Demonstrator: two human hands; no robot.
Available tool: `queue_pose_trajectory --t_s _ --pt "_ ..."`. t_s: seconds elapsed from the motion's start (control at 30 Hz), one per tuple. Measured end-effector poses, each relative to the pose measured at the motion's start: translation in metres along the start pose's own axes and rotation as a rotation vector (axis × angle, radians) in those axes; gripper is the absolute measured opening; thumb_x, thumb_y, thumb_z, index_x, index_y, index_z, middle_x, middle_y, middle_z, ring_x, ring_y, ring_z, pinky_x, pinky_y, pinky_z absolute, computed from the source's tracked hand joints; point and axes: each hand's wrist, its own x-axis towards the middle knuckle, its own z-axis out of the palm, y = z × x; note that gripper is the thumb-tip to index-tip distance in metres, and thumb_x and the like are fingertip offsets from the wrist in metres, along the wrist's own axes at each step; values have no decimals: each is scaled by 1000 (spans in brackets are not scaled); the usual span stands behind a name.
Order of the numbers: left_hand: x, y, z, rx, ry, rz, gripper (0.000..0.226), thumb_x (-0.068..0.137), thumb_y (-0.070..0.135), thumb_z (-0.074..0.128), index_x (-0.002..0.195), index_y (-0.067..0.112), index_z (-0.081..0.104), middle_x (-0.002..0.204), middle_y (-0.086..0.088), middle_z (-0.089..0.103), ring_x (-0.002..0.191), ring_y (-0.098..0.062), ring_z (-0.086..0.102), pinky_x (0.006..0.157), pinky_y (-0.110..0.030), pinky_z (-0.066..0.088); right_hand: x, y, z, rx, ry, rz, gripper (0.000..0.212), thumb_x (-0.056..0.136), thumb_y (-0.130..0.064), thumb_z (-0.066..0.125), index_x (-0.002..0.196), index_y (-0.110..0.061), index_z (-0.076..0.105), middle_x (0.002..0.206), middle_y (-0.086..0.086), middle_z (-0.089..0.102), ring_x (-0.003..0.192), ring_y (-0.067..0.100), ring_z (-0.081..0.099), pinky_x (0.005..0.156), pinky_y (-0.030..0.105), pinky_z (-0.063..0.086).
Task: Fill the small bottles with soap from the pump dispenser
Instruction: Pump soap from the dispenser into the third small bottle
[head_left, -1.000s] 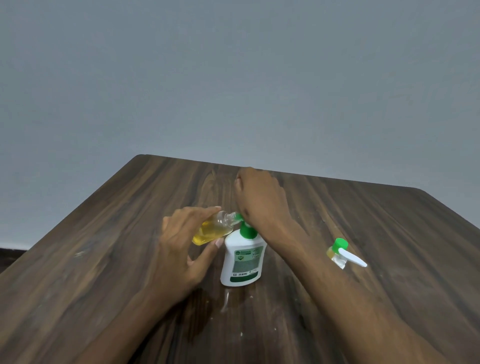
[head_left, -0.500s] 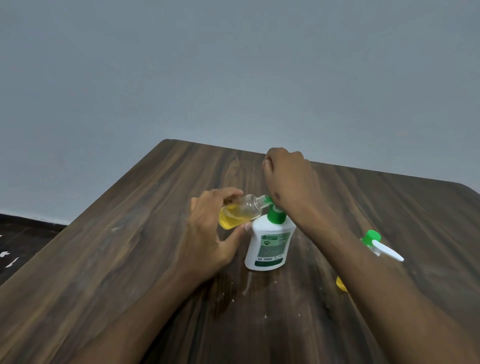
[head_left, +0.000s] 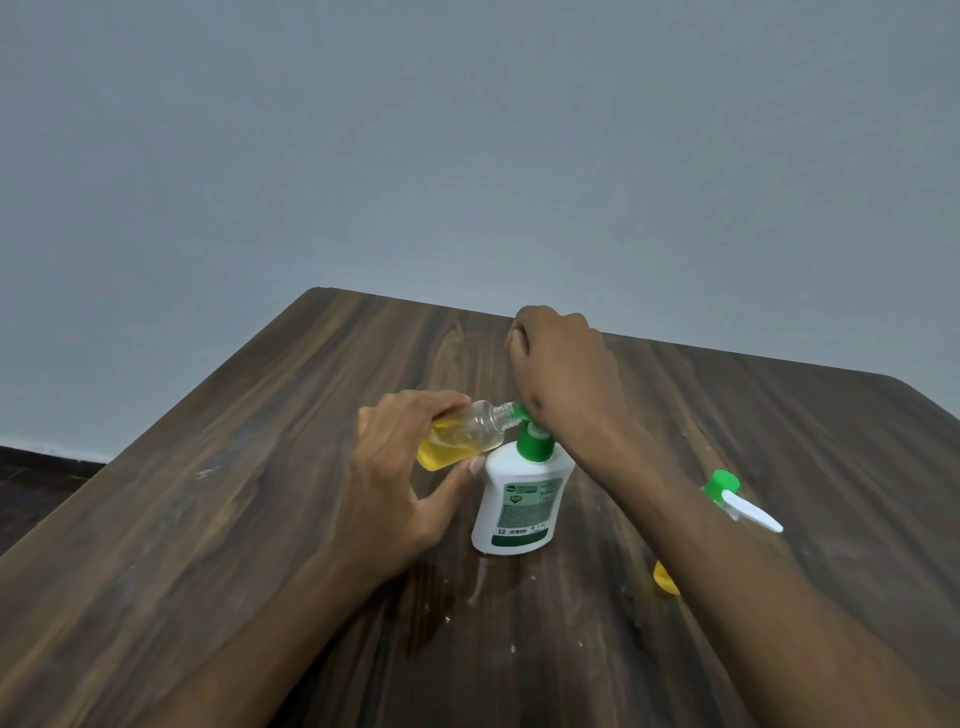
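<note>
Two hands work over one white pump dispenser (head_left: 522, 499) that stands upright near the middle of the dark wood-grain desk (head_left: 218, 519). The left hand (head_left: 405, 478) is clamped on a small clear bottle (head_left: 460, 434), thumb below and fingers above, and holds it just left of the dispenser's green pump head (head_left: 532, 439). The bottle lies tilted, almost on its side: its long axis runs left to right, its base low inside the hand and its open neck raised toward the right, where it meets the green nozzle. Yellow soap pools in the lower part, filling perhaps half of it.

The right hand (head_left: 558, 374) sits on top of the pump head from the far right, knuckles up; its fingers are bent over the pump and hidden from me, so I cannot tell how tightly they close. Judging by this, the next press depends on the bottle's neck staying lined up under the nozzle, or soap will run onto the desk.

Farther right, partly behind the right forearm, a second small bottle (head_left: 719, 488) lies on the desk with a green collar and white spout, a bit of yellow showing nearer. A wet smear marks the wood in front of the dispenser. Behind the desk rises a plain grey wall (head_left: 467, 156), with dark floor at the far left.
</note>
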Motion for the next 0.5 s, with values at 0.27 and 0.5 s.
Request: queue_pose_trajectory --t_s 0.27,0.5 --pt "0 -1 2 18 24 31 40 86 32 78 119 13 68 114 5 69 102 -19 63 85 -50 46 -1 -2 -1 15 5 7 14 100 -14 48 94 -15 61 84 3 62 73 26 59 60 36 45" --pt "1 -3 2 39 41 38 40 85 30 81 118 11 70 113 4 69 102 -20 64 85 -49 46 -2 -2 -2 25 -25 21 20 102 -15 44 93 -14 62 84 4 63 73 26 57 59 34 39"
